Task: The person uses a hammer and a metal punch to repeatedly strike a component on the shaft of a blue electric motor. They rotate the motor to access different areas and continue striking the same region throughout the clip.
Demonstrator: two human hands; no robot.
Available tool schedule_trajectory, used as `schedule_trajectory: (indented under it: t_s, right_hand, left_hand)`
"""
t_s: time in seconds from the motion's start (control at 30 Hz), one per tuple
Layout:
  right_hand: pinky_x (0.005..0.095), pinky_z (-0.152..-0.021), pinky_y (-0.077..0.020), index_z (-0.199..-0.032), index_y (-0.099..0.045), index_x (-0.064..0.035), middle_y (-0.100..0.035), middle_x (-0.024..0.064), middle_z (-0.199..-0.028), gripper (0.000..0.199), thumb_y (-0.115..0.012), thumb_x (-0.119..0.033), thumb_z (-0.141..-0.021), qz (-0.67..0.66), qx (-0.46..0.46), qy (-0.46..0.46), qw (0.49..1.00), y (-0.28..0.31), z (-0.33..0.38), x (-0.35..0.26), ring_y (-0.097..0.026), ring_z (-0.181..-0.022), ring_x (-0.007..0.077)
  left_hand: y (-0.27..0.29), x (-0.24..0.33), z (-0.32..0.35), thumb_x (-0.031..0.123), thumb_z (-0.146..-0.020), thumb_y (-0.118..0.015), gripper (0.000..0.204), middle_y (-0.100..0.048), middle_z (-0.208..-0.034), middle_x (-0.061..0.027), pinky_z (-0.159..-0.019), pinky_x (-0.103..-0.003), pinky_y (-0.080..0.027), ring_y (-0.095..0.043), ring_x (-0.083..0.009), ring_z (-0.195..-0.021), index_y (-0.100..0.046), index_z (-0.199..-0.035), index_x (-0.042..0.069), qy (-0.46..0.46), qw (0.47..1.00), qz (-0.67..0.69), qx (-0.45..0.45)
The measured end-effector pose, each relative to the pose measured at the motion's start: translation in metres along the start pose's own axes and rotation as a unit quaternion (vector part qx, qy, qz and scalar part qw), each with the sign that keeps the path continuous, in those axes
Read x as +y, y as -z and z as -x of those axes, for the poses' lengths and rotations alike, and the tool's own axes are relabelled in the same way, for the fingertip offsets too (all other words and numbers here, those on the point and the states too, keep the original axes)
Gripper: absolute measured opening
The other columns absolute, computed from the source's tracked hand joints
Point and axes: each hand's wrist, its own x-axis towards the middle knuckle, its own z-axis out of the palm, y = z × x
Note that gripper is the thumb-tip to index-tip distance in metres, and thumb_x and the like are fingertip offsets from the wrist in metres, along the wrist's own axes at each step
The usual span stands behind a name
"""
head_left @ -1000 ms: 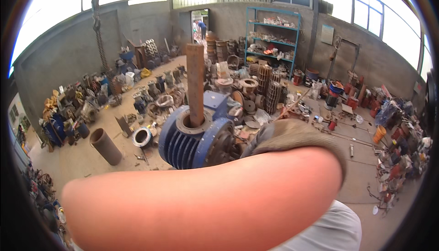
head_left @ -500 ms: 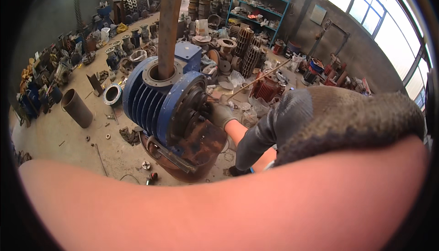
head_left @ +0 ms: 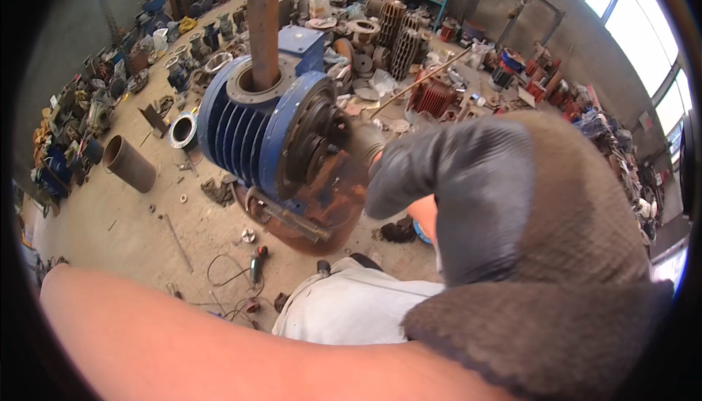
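A blue finned housing (head_left: pixel 241 138), corded power tool (head_left: pixel 256 266) and crowded machine parts (head_left: pixel 404 53) show a workshop.

The ribbed housing (head_left: pixel 238 138) is blue, the bar (head_left: pixel 263 28) rusty brown — the glove (head_left: pixel 504 196) black and brown.

Daylight pours through windows (head_left: pixel 643 39) at upper right, their panes blown out to white, while the left wall (head_left: pixel 62 39) sinks into dimness. A bare forearm (head_left: pixel 190 335) blurs near the lens, a faint sheen marks the foreground gloved hand (head_left: pixel 490 189), and fisheye distortion bends straight edges outward.
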Motion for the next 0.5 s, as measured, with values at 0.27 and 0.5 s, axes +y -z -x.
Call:
schedule_trajectory:
  t_s: [0.27, 0.5]
  right_hand:
    - [0.0487, -0.104, -0.0542, -0.136, -0.070, -0.0095, -0.076, 0.0181, -0.129, 0.048, -0.073, -0.033, -0.095, 0.052, 0.035, 0.000, 0.998, -0.004, -0.034, 0.002, -0.072, -0.121, 0.0357]
    - [0.0539, -0.094, -0.0582, -0.121, -0.078, -0.0133, -0.078, 0.0224, -0.116, 0.044, -0.062, -0.051, -0.105, 0.103, 0.025, -0.028, 0.994, -0.018, -0.052, 0.022, -0.075, -0.109, 0.0419]
  left_hand:
    - [-0.004, -0.006, 0.005, 0.020, -0.098, -0.066, 0.021, -0.074, -0.093, -0.0145, -0.078, -0.047, -0.064, -0.079, -0.0322, -0.094, -0.073, -0.108, 0.002, 0.005, 1.000, -0.003, 0.013]
    - [-0.015, -0.011, 0.001, 0.019, -0.098, -0.066, 0.020, -0.073, -0.090, -0.0134, -0.076, -0.047, -0.063, -0.078, -0.0310, -0.091, -0.071, -0.106, 0.002, 0.006, 0.999, -0.009, 0.032]
